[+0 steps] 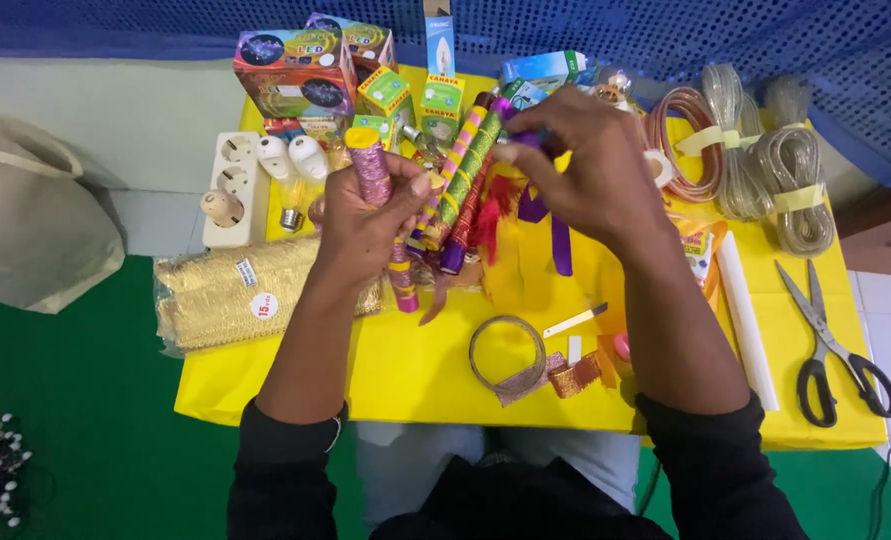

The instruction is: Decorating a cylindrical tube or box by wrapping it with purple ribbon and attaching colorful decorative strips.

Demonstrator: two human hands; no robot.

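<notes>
Glittery pink tube (371, 165) stands clamped in the left hand (366, 225) — its lower end hidden; right hand (591, 165) pinches purple ribbon (561, 240), fingertips covering the ribbon's top.

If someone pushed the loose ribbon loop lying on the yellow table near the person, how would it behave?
The ribbon loop looks thin and open in the middle, so it would probably deform rather than slide stiffly. It seems light, likely lifting floppy, its tail trailing. Lying flat on the yellow table, it should not roll.

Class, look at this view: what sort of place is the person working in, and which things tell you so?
Probably a home craft table. A yellow-covered table holds decorated sticks, scissors and ribbon rolls; the left hand grips a glittery pink stick.
</notes>
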